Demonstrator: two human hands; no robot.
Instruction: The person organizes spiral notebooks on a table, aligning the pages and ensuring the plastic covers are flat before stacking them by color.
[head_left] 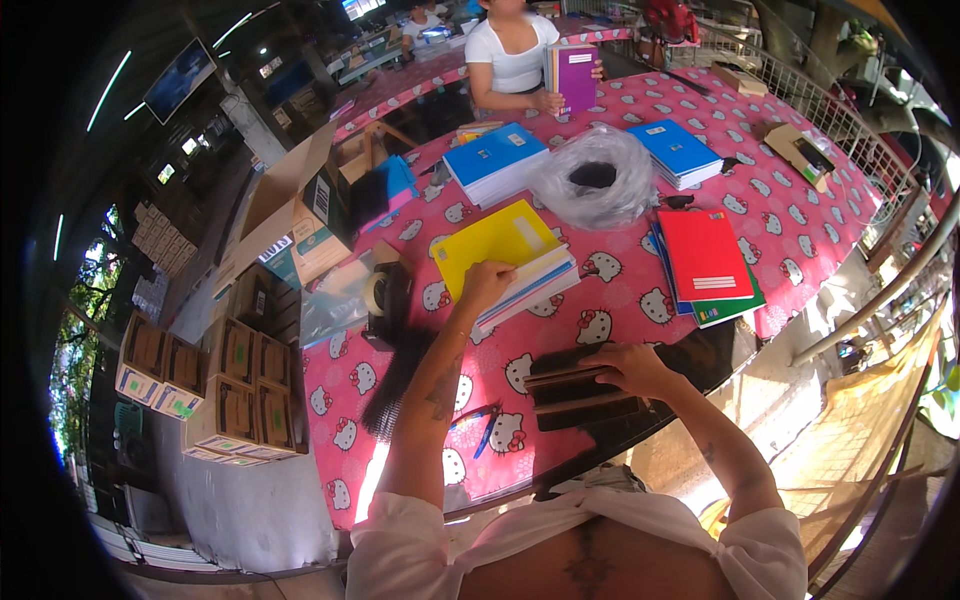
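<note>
At the near edge of a stack of notebooks with a yellow cover (499, 236) on top, my left hand (487, 285) has its fingers curled closed on the yellow notebook. Below that cover the stack shows blue and white edges. My right hand (637, 371) bends its fingers over a dark slatted block (583, 396) by the table's near edge and grips its right part; the fingertips are partly hidden. Blue-handled scissors (487, 434) lie left of the block. To my right is a fanned pile with a red notebook (702, 256) over green and blue ones.
A clear plastic roll (597, 178) stands between two blue notebook stacks (497, 160). A tape dispenser (380, 298) and an open carton (300, 215) are at left. Opposite, a person holds purple notebooks (577, 80). A patterned pink cloth (590, 325) covers the table.
</note>
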